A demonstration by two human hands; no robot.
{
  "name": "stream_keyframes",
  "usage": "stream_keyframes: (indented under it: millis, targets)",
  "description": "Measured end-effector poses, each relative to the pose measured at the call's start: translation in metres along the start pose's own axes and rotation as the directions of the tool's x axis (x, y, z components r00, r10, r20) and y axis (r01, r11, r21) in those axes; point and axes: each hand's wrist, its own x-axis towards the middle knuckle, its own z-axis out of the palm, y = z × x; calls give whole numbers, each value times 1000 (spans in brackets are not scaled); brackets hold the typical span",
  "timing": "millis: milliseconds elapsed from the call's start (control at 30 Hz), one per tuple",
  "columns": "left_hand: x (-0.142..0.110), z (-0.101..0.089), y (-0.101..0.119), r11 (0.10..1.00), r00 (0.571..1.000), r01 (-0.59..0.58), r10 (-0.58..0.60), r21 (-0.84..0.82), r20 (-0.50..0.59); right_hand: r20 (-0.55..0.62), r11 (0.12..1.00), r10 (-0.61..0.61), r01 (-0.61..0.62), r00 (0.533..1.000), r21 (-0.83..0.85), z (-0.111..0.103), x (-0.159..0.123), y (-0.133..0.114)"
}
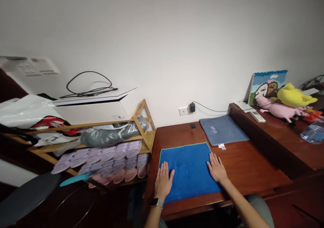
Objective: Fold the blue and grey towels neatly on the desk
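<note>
A blue cloth [189, 170] with a thin green edge lies spread flat on the reddish-brown wooden desk [255, 165]. My left hand [164, 182], with a watch [157, 202] at its wrist, rests flat on the cloth's left side, fingers stretched out and thumb apart. On the opposite side, my right hand [217, 168] lies flat across the cloth's right edge, fingers extended. Neither hand holds anything. Behind the cloth to the right is a folded grey-blue cloth [222, 130] with pale lettering and a white tag [222, 147].
A raised ledge on the right holds a remote control [257, 116], pink and yellow plush toys [295, 96], a picture [268, 86] and a plastic bottle [314, 133]. Left stands a wooden rack [149, 138] with slippers [121, 150] and a white box [93, 111]. A charger [192, 107] sits in the wall socket.
</note>
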Motion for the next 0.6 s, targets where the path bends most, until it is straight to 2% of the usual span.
stream_keyframes:
  millis: [33, 100, 167, 233, 300, 367, 467, 533, 600]
  targets:
    - [-3, -4, -5, 1000, 1000, 23, -23, 10, -13, 1, 1000, 9, -9, 1000, -5, -3, -1, 4]
    - [-8, -8, 3, 1000, 999, 21, -21, 10, -27, -33, 1000, -3, 3, 999, -4, -5, -7, -4]
    - [-14, -9, 29, 998, 997, -55, 54, -11, -48, -103, 998, -51, 53, 993, 15, 0, -21, -30]
    - [-22, -4, 61, 984, 983, -175, 173, -38, -52, -155, 988, -145, 152, 977, 40, 13, -40, -62]
    - [-31, 3, 89, 965, 967, -256, 255, -53, -21, -141, 970, -227, 236, 964, 55, 29, -60, -90]
    - [-38, 9, 103, 962, 962, -270, 271, -49, 17, -104, 963, -257, 263, 961, 58, 42, -74, -105]
    - [-45, 11, 96, 959, 959, -281, 282, -35, 37, -93, 969, -237, 242, 967, 45, 48, -81, -99]
    - [-53, 10, 72, 972, 972, -235, 235, -11, 5, -112, 980, -192, 197, 975, 36, 46, -81, -75]
    - [-64, 9, 39, 995, 992, -96, 99, 36, -74, -140, 993, -113, 118, 984, 27, 44, -81, -39]
